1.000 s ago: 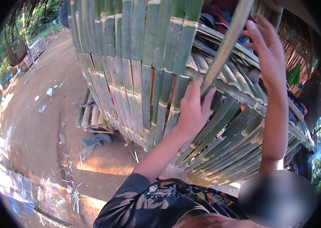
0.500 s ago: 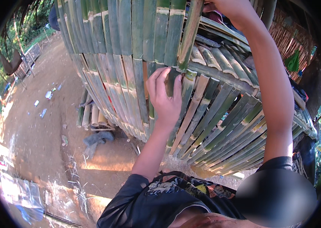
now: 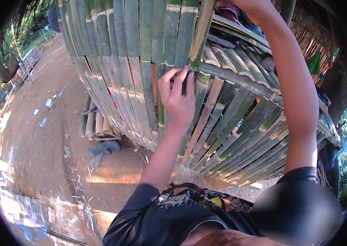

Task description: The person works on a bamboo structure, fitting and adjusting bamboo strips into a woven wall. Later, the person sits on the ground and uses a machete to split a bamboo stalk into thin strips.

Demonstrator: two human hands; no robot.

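Note:
My left hand [image 3: 178, 100] is at the seam where the upper and lower rows of the bamboo wall meet. Its fingers are bent and close together, with fingertips and thumb pinching the top of a dark green bamboo slat [image 3: 185, 87] near the corner. Just above the fingertips, the lower end of a long upright bamboo strip [image 3: 202, 35] meets the seam. My right arm reaches up past the corner, and my right hand [image 3: 249, 7] is partly cut off at the top edge beside that strip. Its fingers are mostly hidden.
Right of the corner, split bamboo slats [image 3: 239, 127] form a side wall with gaps, below a bamboo ledge [image 3: 239, 67]. Cut bamboo poles [image 3: 97, 123] and a grey cloth [image 3: 103, 151] lie at the wall's foot. Litter [image 3: 49, 103] dots the dirt ground at left.
My left hand's fingers have drawn together and tightened at the seam, with thumb and index now closer. My right arm stays raised in nearly the same place. The view has shifted slightly.

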